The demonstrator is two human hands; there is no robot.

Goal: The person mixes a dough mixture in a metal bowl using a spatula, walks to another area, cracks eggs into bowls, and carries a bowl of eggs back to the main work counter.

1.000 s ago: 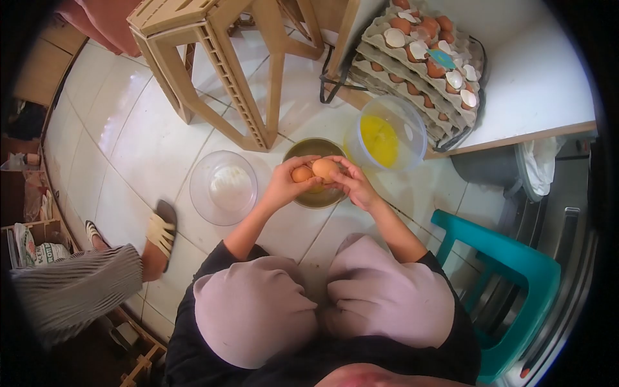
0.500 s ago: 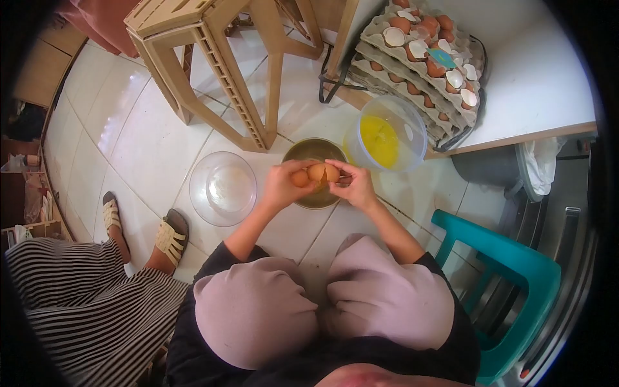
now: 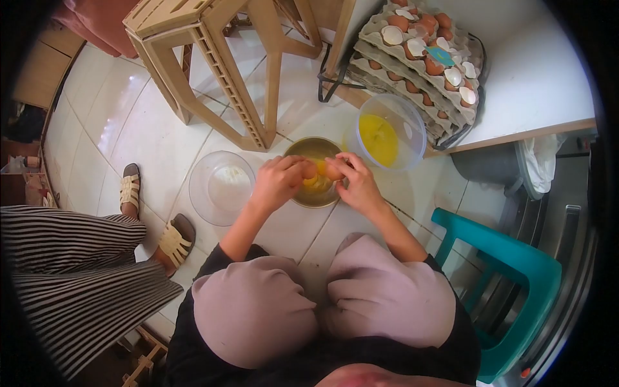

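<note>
Over the brass-coloured metal bowl point(image 3: 314, 201), my two hands hold the parts of a cracked brown egg. My left hand point(image 3: 276, 183) is closed on one part of the eggshell point(image 3: 309, 170); its fingers hide whether a second egg is also in the palm. With fingertips bent round it, my right hand point(image 3: 358, 186) grips the other shell half point(image 3: 333, 169). Between the parts, yellow yolk point(image 3: 317, 183) shows in the bowl. Just behind, to the right, a clear plastic tub point(image 3: 412, 137) contains beaten-looking yellow egg point(image 3: 378, 138).
A clear round lid or dish point(image 3: 219, 197) lies on the tiles at left. Stacked egg trays point(image 3: 367, 55) with brown eggs and empty shells stand at back right. A tan folding stool point(image 3: 219, 64), a teal stool point(image 3: 541, 271), a grey bin point(image 3: 487, 168) and another person's sandalled feet point(image 3: 171, 245) surround me.
The egg has come apart between my hands, and yolk now shows in the bowl. My left hand has turned over, knuckles up. The other person's feet have shifted.
</note>
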